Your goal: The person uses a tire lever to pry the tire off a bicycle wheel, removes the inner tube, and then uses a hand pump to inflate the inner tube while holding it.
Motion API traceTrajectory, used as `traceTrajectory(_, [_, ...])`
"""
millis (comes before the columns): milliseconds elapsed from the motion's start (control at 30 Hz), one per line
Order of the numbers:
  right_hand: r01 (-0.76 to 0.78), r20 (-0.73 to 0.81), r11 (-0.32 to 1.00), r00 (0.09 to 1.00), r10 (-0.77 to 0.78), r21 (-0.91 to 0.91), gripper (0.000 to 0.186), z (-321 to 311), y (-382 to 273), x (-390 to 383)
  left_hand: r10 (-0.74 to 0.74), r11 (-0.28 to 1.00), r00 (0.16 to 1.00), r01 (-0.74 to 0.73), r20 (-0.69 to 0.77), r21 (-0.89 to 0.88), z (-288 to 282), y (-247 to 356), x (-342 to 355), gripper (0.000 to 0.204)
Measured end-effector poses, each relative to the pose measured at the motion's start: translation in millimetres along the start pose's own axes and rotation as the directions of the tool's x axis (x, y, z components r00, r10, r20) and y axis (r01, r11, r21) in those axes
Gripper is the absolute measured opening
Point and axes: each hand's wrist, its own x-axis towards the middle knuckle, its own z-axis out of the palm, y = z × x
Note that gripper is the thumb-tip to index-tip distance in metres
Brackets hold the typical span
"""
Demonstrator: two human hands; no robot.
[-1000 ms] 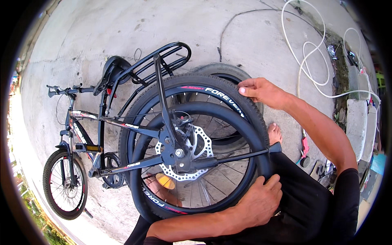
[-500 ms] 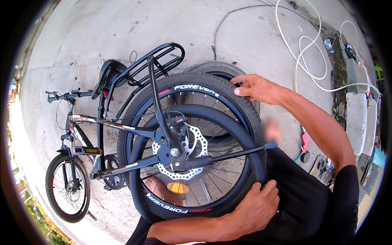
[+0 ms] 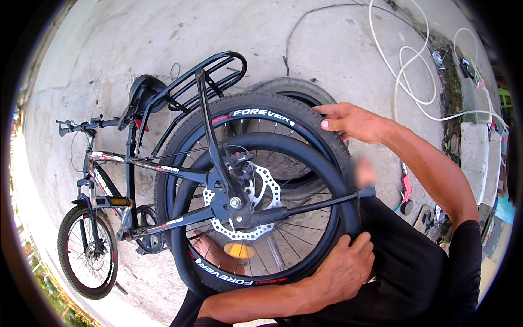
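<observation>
A bicycle's rear wheel with a knobbly black tyre (image 3: 182, 122) stands before me, a silver brake disc (image 3: 265, 182) at its hub. Looped over the wheel's near side is a smooth black inner tube (image 3: 297, 146), round the hub and frame end. My left hand (image 3: 343, 267) is closed with curled fingers on the tube at the lower right, beside the tyre. At the upper right, my right hand (image 3: 351, 122) has thumb and fingers on the tyre's tread; its other fingertips are hidden. A black stand leg (image 3: 321, 205) crosses the wheel toward my knee.
The bicycle's front wheel (image 3: 87, 253), saddle (image 3: 146, 95) and rear rack (image 3: 218, 73) lie leftward. Another tyre (image 3: 297, 87) rests on the concrete behind the wheel. A pale hose (image 3: 400, 82) coils at the upper right, near a pink-handled tool (image 3: 406, 188). A bare foot (image 3: 210, 253) shows through the spokes.
The bicycle has shifted slightly in the view, its saddle and rack a little higher and further left. Both hands keep their places on the wheel, with the right hand moved slightly right.
</observation>
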Motion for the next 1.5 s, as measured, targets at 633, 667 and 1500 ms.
traceTrajectory(633, [0.069,-0.077,0.991,0.994,-0.078,-0.113,0.05,7.5,1.9,3.0,-0.004,1.0,1.0,0.004,0.001,-0.007,0.5,-3.3,2.3,0.02])
traceTrajectory(667, [0.074,-0.084,0.993,0.993,-0.082,-0.094,0.05,8.1,3.0,3.8,-0.006,1.0,1.0,0.006,0.003,-0.006,0.3,-3.5,2.4,0.02])
traceTrajectory(1500, [0.124,-0.069,0.984,0.989,-0.133,-0.129,0.047,4.1,8.8,11.2,-0.015,1.0,1.0,0.015,0.001,-0.002,3.6,-7.0,4.1,0.02])
